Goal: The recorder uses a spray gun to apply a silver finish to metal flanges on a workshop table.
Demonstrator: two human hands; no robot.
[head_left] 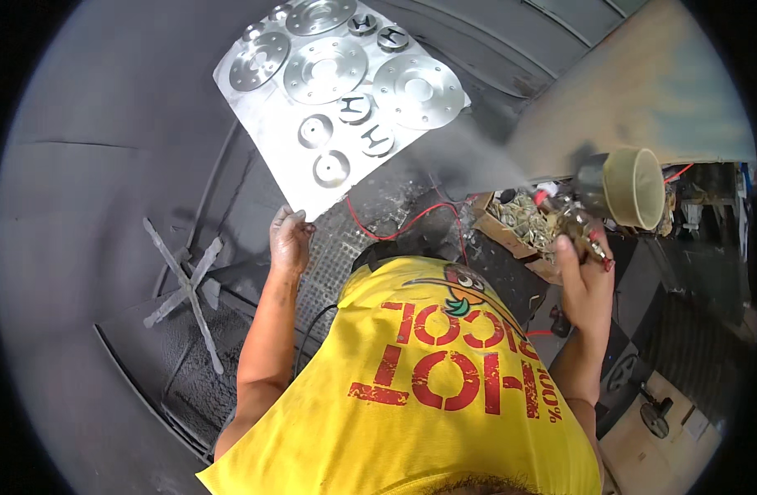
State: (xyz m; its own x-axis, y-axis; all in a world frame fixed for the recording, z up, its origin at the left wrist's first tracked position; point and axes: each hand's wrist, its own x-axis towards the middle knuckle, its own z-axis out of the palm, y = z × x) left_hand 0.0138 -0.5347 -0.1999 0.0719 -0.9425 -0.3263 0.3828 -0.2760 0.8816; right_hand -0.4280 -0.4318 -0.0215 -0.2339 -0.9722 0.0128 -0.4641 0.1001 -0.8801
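Note:
My left hand point(288, 246) pinches the near corner of a white board point(303, 183), holding it up at a tilt. Several silver metal discs point(325, 70) of different sizes lie on the board. Among them are small round caps with a dark emblem point(378, 140). On the right, my right hand point(589, 285) is wrapped round a spray gun point(578, 224) with a pale, stained cup point(634, 190) on it. A grey mist point(477, 153) fans out from the gun's nozzle toward the board's right side. Its trigger is hard to make out.
A cardboard box point(500, 227) of scraps sits below the spray gun. A red hose point(395, 237) snakes over the floor beside a textured mat point(325, 264). At left stands a cross-shaped frame point(185, 282). A tan panel point(642, 91) fills the upper right; a small fan point(655, 419) is at lower right.

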